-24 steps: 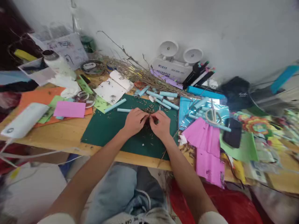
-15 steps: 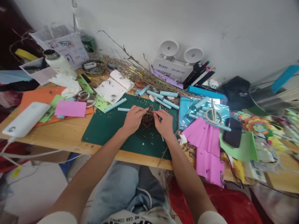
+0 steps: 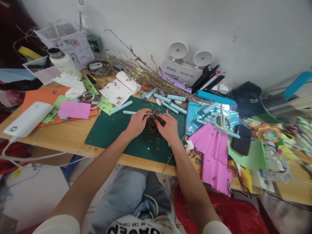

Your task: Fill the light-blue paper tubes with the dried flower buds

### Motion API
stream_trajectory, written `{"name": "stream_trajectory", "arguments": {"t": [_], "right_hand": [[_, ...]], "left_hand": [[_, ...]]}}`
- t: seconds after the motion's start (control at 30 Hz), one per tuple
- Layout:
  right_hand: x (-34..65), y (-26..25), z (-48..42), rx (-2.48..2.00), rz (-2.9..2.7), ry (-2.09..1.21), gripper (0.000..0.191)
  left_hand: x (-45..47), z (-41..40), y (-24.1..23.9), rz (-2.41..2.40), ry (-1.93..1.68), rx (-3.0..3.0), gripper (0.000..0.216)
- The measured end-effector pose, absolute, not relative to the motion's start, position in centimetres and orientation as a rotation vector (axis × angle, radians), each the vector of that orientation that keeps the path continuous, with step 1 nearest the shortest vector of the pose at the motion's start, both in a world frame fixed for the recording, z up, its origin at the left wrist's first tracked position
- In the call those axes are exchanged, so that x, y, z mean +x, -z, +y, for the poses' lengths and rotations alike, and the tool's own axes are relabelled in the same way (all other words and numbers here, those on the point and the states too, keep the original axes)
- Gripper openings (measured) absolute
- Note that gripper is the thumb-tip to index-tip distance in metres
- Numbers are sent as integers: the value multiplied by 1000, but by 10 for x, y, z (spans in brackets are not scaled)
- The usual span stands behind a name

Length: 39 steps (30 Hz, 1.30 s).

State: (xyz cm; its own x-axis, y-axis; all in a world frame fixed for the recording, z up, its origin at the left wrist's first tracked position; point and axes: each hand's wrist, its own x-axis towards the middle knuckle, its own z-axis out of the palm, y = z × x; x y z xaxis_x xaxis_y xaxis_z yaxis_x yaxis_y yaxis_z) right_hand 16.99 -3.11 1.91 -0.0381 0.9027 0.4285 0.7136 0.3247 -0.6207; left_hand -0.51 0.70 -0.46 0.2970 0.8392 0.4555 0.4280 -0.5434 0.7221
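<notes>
A dark clump of dried plant bits [image 3: 151, 126] sits on the green cutting mat [image 3: 109, 130], with crumbs scattered around it. My left hand [image 3: 139, 122] is closed at the clump's left side, its fingers bent and their tips pressed into the bits. From the right, my right hand [image 3: 168, 127] pinches at the clump's upper right, thumb and forefinger curled together. Exactly which pieces the fingertips hold is too small to make out. Light blue paper tubes [image 3: 168, 104] lie just beyond my hands, at the mat's back edge.
Dry branches [image 3: 151, 78] stretch along the wall behind the mat. To the right are scissors [image 3: 222, 120], pleated pink paper [image 3: 212, 143] and a black phone [image 3: 241, 139]. On the left lie a white power bank [image 3: 28, 118], pink sticky paper [image 3: 74, 109] and an open bottle [image 3: 63, 65].
My right hand has shifted slightly left, and its fingers now reach over the clump's top. My left hand has drawn back a little to the left. The view has moved slightly.
</notes>
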Motion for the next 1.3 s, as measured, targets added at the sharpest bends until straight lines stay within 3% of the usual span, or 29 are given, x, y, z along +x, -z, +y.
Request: {"name": "stream_trajectory", "arguments": {"t": [0.1,0.47,1.3], "right_hand": [[162,-19,-32,-1383,-1812,-237,27],[158,-9,-33,-1360,-1803,-146,20],[161,-20,-36,-1374,-1646,-335,18]], "left_hand": [[-5,7,4,1137,-1138,2102,24],[-6,4,4,1158,-1145,2236,18],[-3,1,-4,1018,-1202,2337,25]]}}
